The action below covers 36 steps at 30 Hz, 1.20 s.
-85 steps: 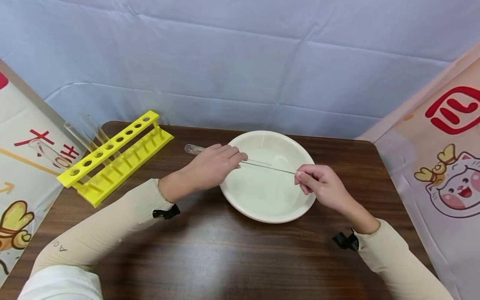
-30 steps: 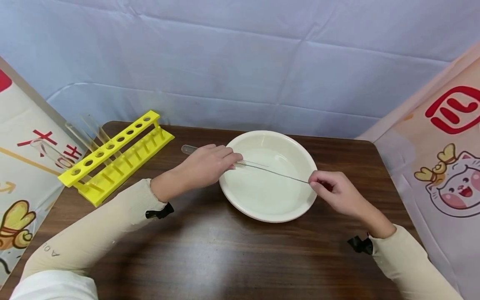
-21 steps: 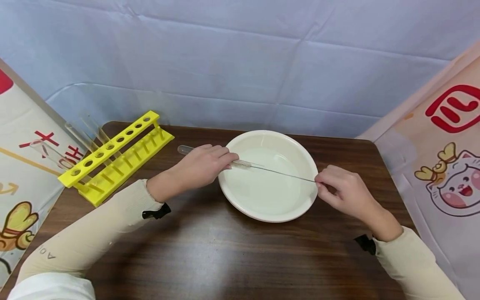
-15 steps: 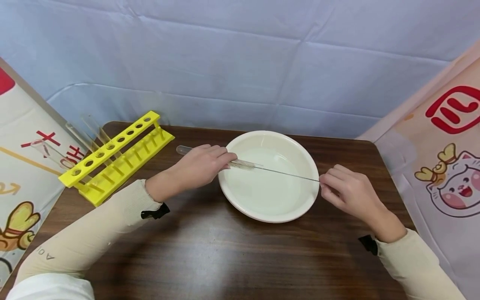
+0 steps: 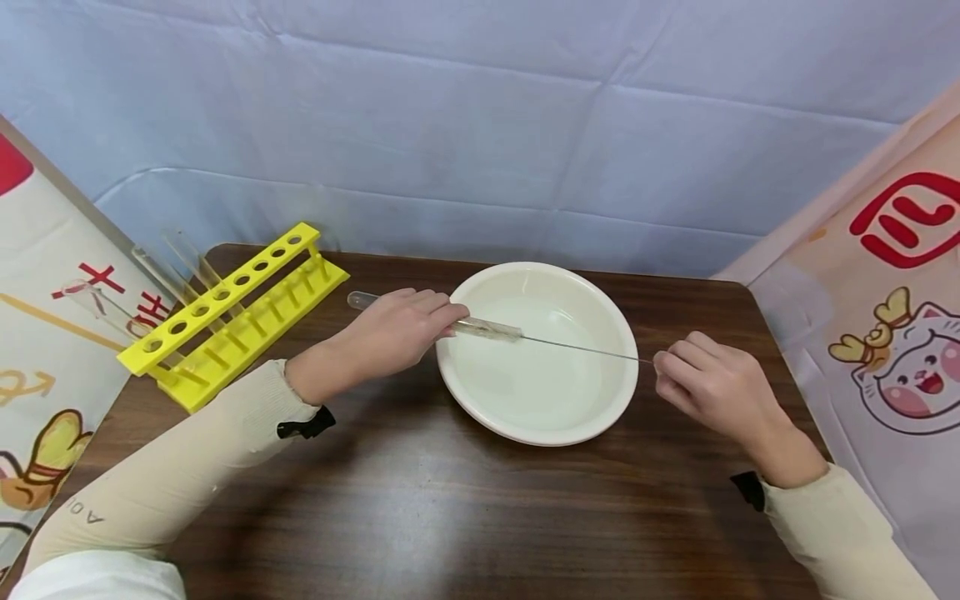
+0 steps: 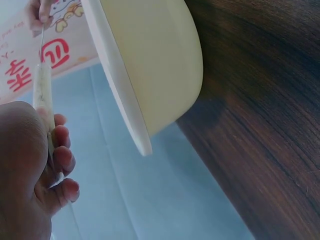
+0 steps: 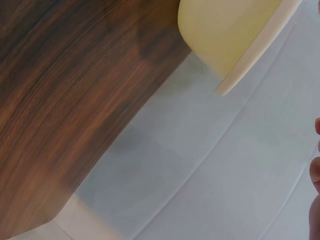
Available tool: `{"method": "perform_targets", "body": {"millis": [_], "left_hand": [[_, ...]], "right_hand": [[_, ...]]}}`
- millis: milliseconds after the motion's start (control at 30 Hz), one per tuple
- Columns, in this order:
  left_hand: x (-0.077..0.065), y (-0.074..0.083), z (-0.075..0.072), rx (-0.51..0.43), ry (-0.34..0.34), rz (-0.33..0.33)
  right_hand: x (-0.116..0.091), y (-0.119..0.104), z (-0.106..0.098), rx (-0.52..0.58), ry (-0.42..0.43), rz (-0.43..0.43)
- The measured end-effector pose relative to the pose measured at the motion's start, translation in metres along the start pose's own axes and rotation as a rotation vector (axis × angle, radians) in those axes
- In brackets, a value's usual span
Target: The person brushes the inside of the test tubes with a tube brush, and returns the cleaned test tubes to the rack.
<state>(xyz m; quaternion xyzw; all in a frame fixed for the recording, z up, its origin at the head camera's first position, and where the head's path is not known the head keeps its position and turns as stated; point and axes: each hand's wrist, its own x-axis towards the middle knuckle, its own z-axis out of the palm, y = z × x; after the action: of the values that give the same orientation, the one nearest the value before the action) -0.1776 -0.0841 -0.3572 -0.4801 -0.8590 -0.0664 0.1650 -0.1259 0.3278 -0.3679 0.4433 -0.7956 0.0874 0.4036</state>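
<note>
My left hand (image 5: 397,329) grips a clear glass test tube (image 5: 362,300) that lies nearly level over the left rim of the white basin (image 5: 536,437). Its rounded end sticks out left of the hand, its mouth to the right above the basin. Pale bristles of a test tube brush (image 5: 491,330) show inside the tube near the mouth. From there the brush's thin wire runs right across the basin to my right hand (image 5: 712,383), which pinches its end just beyond the right rim. In the left wrist view the fingers (image 6: 62,155) curl round the tube.
A yellow test tube rack (image 5: 231,287) stands on the left of the dark wooden table (image 5: 450,517), with three slanted test tubes (image 5: 161,271) in it. A pale cloth backdrop (image 5: 450,150) rises behind the table, and printed panels (image 5: 900,333) flank it.
My right hand has moved right, drawing the wire with it, and the bristles have come along to the tube's mouth. My left hand and the tube have shifted slightly left.
</note>
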Motion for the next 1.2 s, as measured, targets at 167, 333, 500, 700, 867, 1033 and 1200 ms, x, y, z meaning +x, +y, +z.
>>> {"method": "perform_targets", "body": {"millis": [167,333,500,700,867,1033,1200], "left_hand": [[-0.002,-0.001,-0.001,0.012,0.004,0.002],[-0.004,-0.001,-0.003,0.019,-0.011,-0.011],[-0.007,-0.003,-0.004,0.015,-0.038,-0.035],[-0.008,-0.004,-0.004,0.013,-0.037,-0.042],[-0.009,-0.005,-0.004,0.010,-0.024,-0.039],[-0.011,-0.006,-0.006,0.003,-0.026,-0.049],[-0.015,-0.010,-0.004,0.012,-0.043,-0.083]], "right_hand": [[-0.002,0.001,-0.003,-0.014,0.010,-0.008],[-0.005,0.002,-0.006,-0.025,0.000,-0.010],[-0.006,0.003,-0.009,-0.033,-0.011,-0.016],[-0.006,0.003,-0.010,-0.039,0.011,-0.017],[-0.006,0.003,-0.011,-0.042,0.020,-0.020],[-0.008,0.004,-0.012,-0.053,0.022,-0.024],[-0.010,0.005,-0.014,-0.064,0.018,-0.021]]}}
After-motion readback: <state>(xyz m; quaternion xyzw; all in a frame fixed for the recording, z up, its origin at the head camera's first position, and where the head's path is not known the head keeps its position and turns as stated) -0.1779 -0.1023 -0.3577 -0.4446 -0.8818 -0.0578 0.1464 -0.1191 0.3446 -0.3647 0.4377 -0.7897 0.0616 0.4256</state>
